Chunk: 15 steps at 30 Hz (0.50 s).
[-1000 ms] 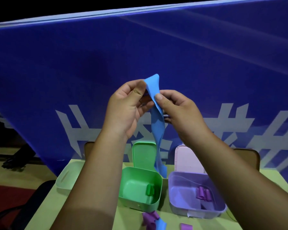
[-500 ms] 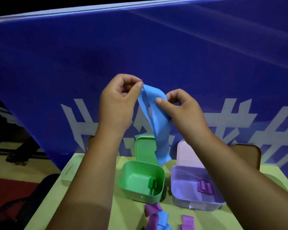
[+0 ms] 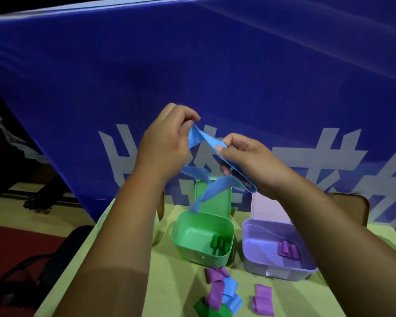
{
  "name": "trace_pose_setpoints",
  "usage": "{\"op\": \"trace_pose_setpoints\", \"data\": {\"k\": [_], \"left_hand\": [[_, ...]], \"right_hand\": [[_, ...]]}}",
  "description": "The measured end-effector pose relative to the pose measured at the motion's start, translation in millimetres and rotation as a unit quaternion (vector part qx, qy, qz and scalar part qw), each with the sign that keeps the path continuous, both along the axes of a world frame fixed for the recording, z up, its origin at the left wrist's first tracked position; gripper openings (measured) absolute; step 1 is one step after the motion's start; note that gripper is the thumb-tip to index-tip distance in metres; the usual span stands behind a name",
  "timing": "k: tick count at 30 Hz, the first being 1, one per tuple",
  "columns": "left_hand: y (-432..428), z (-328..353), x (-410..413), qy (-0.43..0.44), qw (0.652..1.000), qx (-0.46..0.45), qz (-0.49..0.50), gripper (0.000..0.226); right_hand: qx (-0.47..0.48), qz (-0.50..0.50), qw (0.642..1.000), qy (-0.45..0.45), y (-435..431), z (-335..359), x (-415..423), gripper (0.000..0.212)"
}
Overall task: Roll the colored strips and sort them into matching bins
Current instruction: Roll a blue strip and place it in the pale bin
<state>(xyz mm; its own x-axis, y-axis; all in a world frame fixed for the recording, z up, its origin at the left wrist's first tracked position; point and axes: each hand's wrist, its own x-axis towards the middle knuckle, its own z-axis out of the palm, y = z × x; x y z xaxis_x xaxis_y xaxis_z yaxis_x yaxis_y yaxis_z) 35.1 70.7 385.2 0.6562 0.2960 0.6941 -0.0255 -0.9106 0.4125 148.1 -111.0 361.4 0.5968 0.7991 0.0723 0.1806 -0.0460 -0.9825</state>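
Head view has both hands raised above the table (image 3: 174,282), in front of a blue banner (image 3: 192,65). The left hand (image 3: 167,143) pinches one end of the blue strip (image 3: 206,140) between thumb and curled fingers. The right hand (image 3: 249,163) pinches the same strip a little further along, thumb on top. From there the strip loops under the right palm and hangs down twisted, its loose end just above the far rim of the green bin (image 3: 201,257).

The green bin sits mid-table with green rolls (image 3: 218,244) inside and its green lid (image 3: 217,202) upright behind it. Just beside it, toward the right edge, the purple bin (image 3: 256,264) holds purple rolls (image 3: 288,249). Near the table's front edge lies a pile of loose strips (image 3: 217,289), purple, blue and green overlapping, with a separate purple piece (image 3: 262,300) near it to the right.
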Motion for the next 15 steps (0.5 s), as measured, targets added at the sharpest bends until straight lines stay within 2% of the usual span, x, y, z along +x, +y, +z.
{"op": "trace_pose_setpoints", "data": {"k": [2, 5, 11, 15], "left_hand": [[12.9, -8.8, -5.9, 0.065, 0.993, 0.081, 0.051, 0.016], [26.4, -26.3, -12.9, 0.086, 0.989, 0.109, 0.058, 0.019], [24.4, -39.9, -13.3, 0.022, 0.999, 0.031, -0.011, 0.02], [11.3, -34.4, -12.7, -0.02, 0.999, -0.033, -0.019, 0.017]], "right_hand": [[-0.03, 0.032, 0.998, 0.04, -3.7, 0.2, -0.4, 0.015], [-0.062, 0.037, 0.996, 0.047, -7.0, -0.4, 1.7, 0.013], [0.007, 0.036, 0.996, 0.079, 2.9, -10.1, -3.8, 0.014], [0.092, 0.055, 0.981, 0.165, 13.9, -17.2, -9.7, 0.014]]}}
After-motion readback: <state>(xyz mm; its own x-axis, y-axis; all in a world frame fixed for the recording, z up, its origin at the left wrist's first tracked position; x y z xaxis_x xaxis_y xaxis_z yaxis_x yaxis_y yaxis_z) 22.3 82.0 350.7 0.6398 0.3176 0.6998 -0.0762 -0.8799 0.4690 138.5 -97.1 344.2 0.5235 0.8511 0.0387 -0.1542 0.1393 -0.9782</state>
